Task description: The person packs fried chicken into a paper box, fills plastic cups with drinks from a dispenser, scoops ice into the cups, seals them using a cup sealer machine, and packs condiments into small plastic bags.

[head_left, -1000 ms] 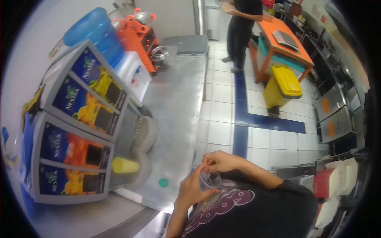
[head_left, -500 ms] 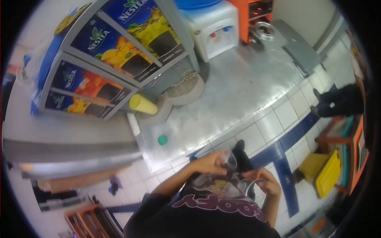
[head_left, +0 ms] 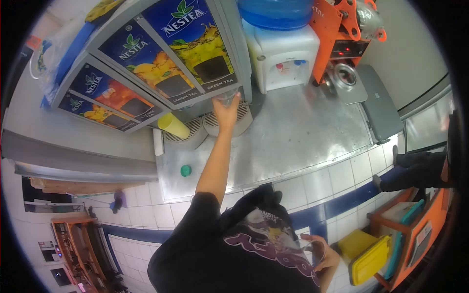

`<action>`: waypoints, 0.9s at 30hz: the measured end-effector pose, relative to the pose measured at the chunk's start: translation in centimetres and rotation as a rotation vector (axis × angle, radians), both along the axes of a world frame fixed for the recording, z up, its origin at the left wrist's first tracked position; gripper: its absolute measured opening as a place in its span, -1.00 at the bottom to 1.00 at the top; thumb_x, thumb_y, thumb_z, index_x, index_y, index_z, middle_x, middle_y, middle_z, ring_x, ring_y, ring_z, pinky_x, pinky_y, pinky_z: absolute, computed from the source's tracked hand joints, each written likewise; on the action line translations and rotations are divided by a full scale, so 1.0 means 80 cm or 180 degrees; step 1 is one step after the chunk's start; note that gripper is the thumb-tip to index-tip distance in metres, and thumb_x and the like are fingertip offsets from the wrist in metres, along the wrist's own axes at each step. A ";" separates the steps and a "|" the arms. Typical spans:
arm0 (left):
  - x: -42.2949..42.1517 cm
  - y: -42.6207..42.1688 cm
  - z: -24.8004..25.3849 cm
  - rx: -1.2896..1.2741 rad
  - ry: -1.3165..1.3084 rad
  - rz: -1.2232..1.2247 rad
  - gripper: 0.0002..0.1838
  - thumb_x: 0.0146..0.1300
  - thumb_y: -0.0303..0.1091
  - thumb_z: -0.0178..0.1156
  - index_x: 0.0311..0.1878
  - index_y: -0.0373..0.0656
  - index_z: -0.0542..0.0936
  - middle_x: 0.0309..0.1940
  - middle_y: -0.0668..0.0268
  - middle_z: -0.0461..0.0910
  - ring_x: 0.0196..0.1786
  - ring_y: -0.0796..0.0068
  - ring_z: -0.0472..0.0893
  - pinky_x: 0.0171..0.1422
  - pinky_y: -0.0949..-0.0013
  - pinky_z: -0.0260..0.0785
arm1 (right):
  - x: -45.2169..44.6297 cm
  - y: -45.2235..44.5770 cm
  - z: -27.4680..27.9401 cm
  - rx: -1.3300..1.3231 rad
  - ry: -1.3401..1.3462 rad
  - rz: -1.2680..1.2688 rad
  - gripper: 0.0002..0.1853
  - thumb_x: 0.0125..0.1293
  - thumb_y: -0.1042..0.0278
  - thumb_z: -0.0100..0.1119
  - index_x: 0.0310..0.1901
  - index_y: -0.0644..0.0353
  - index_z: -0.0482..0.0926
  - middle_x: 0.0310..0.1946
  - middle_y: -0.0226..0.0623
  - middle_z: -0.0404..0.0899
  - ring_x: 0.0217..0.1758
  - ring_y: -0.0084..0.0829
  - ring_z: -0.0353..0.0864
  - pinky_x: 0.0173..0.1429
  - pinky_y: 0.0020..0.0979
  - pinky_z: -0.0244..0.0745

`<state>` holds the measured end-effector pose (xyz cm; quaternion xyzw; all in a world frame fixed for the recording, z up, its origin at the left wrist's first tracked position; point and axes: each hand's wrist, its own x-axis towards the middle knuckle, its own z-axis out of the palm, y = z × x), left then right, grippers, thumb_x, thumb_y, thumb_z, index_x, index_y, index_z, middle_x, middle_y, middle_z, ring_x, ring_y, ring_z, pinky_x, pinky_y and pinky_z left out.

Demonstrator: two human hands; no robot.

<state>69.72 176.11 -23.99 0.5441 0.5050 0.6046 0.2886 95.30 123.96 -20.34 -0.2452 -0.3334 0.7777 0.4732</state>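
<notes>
- Progress, as judged: one of two cups is at the Nestea dispenser [head_left: 161, 63], below the Green Tea panel; the other is away from it; contents cannot be determined.
- Left hand [head_left: 225, 116]: fingers clamped on first clear cup [head_left: 224, 99].
- Right hand [head_left: 329, 260], near: fingers curved round second clear cup [head_left: 316, 252].
- Count: two clear cups; one yellow tumbler [head_left: 173, 126]; one green cap [head_left: 185, 170]; four flavour panels.

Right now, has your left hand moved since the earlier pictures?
Yes: the left hand has moved from in front of the shirt over to the drink dispenser, just beneath its green tea panel.
</notes>
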 end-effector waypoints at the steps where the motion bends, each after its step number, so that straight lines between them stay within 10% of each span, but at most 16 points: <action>1: 0.002 0.005 -0.005 -0.0050 -0.0036 0.0000 -0.18 0.12 -0.22 0.55 0.33 -0.39 0.34 0.25 -0.06 0.48 0.35 0.11 0.44 0.44 0.16 0.24 | 0.001 0.000 0.008 -0.0050 -0.0036 0.0000 0.37 -0.29 0.45 0.80 0.57 0.06 0.04 0.60 0.13 -0.09 0.62 -0.09 0.06 0.44 0.05 0.23; 16: -0.005 0.027 0.001 0.0041 0.0120 0.0012 -0.58 0.10 -0.33 0.50 -0.06 -0.37 0.61 -0.13 0.00 0.72 -0.06 0.06 0.70 0.12 0.17 0.46 | 0.014 0.100 0.028 -0.0782 -0.0414 -0.0272 0.26 -0.38 0.57 0.78 0.45 0.14 0.18 0.48 0.10 0.16 0.48 -0.07 0.29 0.44 0.04 0.33; 27: -0.018 0.038 -0.022 -0.0298 0.0134 -0.0311 -0.57 0.09 -0.34 0.51 -0.05 -0.37 0.60 -0.11 0.03 0.70 -0.04 0.13 0.68 0.14 0.20 0.46 | 0.009 0.148 -0.025 -0.0876 0.0007 -0.1477 0.31 -0.36 0.26 0.76 0.52 0.03 0.14 0.42 0.18 0.27 0.51 0.10 0.26 0.18 0.29 0.54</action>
